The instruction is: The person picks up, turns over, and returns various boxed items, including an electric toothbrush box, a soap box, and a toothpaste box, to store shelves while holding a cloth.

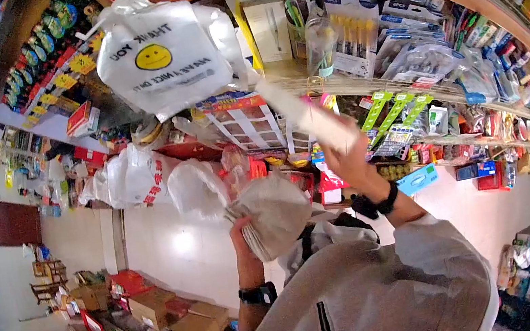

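a pale long box (309, 118) slants from the right hand's (349, 161) fingers towards a hanging plastic bag (175, 66) printed with a smile.
the fingers grip the long box at its near right end; the rest of its length runs far and left, blurred, its far tip just beside the plastic bag's right edge, though whether they touch i cannot tell. the left hand (241, 241), nearer and to the left, is well apart from the long box, its fingers closed on the left edge of a folded beige cloth (276, 215).
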A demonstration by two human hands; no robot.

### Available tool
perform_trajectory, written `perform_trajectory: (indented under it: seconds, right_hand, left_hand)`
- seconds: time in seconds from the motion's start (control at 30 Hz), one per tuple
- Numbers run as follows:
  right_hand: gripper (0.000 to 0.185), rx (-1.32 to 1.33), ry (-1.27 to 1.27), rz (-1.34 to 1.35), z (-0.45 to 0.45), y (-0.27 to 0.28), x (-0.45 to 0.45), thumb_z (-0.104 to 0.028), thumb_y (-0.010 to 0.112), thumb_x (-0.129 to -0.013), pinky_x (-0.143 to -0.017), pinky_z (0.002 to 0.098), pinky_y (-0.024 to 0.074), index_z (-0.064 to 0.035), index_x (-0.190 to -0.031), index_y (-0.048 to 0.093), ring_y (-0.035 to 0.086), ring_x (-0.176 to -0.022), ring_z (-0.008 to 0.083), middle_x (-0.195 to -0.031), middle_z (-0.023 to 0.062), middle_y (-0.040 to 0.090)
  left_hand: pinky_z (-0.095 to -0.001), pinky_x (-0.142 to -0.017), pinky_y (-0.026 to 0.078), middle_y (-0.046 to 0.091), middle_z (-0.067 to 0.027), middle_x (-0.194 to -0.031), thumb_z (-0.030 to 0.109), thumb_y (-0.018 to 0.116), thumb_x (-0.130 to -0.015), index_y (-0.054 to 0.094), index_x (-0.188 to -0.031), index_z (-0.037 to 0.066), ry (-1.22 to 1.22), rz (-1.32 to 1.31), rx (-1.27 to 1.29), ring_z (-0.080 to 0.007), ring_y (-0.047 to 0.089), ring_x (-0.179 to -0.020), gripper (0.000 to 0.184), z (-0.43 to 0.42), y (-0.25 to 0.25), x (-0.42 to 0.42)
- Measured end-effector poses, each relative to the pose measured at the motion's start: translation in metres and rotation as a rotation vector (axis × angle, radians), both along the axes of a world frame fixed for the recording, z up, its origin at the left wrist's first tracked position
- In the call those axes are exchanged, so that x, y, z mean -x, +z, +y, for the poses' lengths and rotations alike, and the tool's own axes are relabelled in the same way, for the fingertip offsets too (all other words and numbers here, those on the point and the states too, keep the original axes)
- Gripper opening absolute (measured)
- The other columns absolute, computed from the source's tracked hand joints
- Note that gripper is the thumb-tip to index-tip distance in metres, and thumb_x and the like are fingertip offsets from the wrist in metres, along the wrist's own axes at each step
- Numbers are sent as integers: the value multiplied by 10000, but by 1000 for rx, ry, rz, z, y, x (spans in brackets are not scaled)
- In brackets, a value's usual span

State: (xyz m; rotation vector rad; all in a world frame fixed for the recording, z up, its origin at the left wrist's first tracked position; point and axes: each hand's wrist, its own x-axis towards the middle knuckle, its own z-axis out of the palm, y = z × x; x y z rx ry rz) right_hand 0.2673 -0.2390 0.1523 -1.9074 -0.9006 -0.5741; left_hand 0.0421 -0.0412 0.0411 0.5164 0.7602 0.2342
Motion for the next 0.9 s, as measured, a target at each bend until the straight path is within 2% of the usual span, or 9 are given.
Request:
perform_trajectory:
  seconds: [0.07,0.2,0.23,0.33,0.37,0.47,0.57,0.73,0.9]
  right_hand:
    - [502,132,254,279,-31,-14,25,-25,682,-749,-920,363,502,-33,-1241,580,632,-1085,317,-1266,183,594]
    - [592,287,600,96,-70,-42,40,78,608,-726,-940,389,500,-62,-1298,550,610,-1110,329,-1398,125,509]
    - [610,337,590,60,-77,-32,39,76,612,-707,-983,396,472,-51,-1300,544,579,-1145,335,-1427,126,478]
    - [616,371,592,337,-101,-31,23,130,545,-713,-1087,425,375,-82,-1291,564,435,-1304,333,-1466,92,434]
    - [647,444,568,194,-115,-41,15,103,522,-700,-1075,434,393,-68,-1323,519,441,-1289,354,-1475,106,407]
    - [563,321,620,301,-149,-48,14,70,584,-748,-1064,429,392,-70,-1292,541,451,-1277,344,-1429,128,442]
    - [532,26,435,608,-154,-38,26,-149,762,-774,-1040,419,383,-71,-1259,558,461,-1256,349,-1331,184,460]
    - [631,-53,223,571,-157,-61,43,-162,830,-675,-1004,403,406,-74,-1247,576,458,-1240,349,-1347,174,455]
    - [586,-102,171,541,-153,-64,69,-124,828,-638,-992,399,413,-95,-1191,636,460,-1210,335,-1360,157,460]
  left_hand:
    - [-425,-864,546,647,-163,-1071,187,554,-807,569,-1163,-23,-9,-55,5,-312,648,-955,414,-3,-4,-23]
    - [-370,-856,536,651,-155,-1096,233,529,-886,575,-1174,-10,-11,-110,-120,-273,656,-942,379,-39,34,-68]
    - [-375,-846,538,652,-162,-1086,268,539,-883,573,-1176,-19,-24,-148,-108,-276,653,-947,411,-47,34,-77]
    - [-384,-873,519,639,-160,-1119,287,541,-890,555,-1201,-21,-54,-202,-115,-271,636,-1001,438,-75,55,-102]
    - [-387,-886,512,632,-158,-1135,281,541,-889,547,-1212,-17,-55,-201,-64,-270,630,-1016,439,-92,73,-110]
    - [-396,-911,498,618,-156,-1164,273,547,-890,532,-1234,-4,-117,-112,-4,-275,616,-1047,442,-131,80,-109]
    - [-409,-972,462,598,-154,-1216,272,509,-913,482,-1307,-1,-189,-150,53,-289,595,-1101,481,-162,68,-110]
    - [-410,-951,478,593,-145,-1232,283,507,-942,483,-1304,0,-145,-119,-182,-273,602,-1105,461,-210,76,-121]
    - [-418,-943,478,601,-121,-1219,266,569,-916,520,-1267,23,-108,-91,-201,-283,602,-1084,430,-192,85,-123]
